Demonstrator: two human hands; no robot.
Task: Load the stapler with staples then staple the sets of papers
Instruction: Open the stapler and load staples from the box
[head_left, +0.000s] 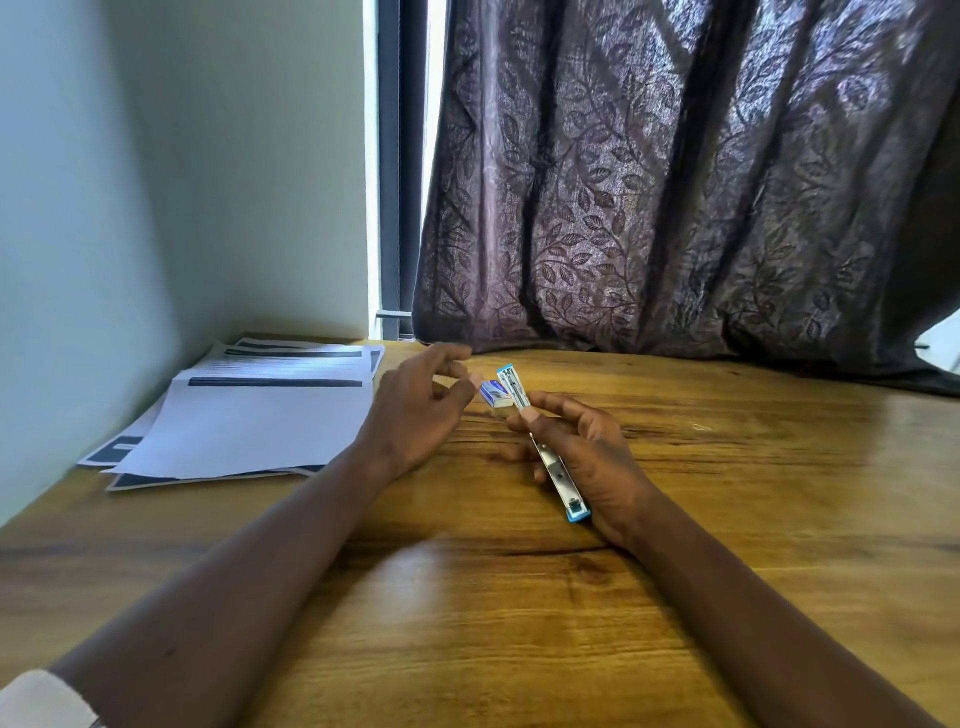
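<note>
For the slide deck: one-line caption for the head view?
Right hand holds the opened stapler; left hand reaches toward the staple box on the wooden table, papers alongside.

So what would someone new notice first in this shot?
Mid-table, the right hand grips a blue stapler swung open, its metal track bare. The left hand hovers beside it, fingers spread by a small blue staple box. Papers lie stacked at far left, under a dark leaf-patterned curtain.

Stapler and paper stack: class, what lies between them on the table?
In the head view, the left hand and the small staple box lie between stapler and papers.
</note>
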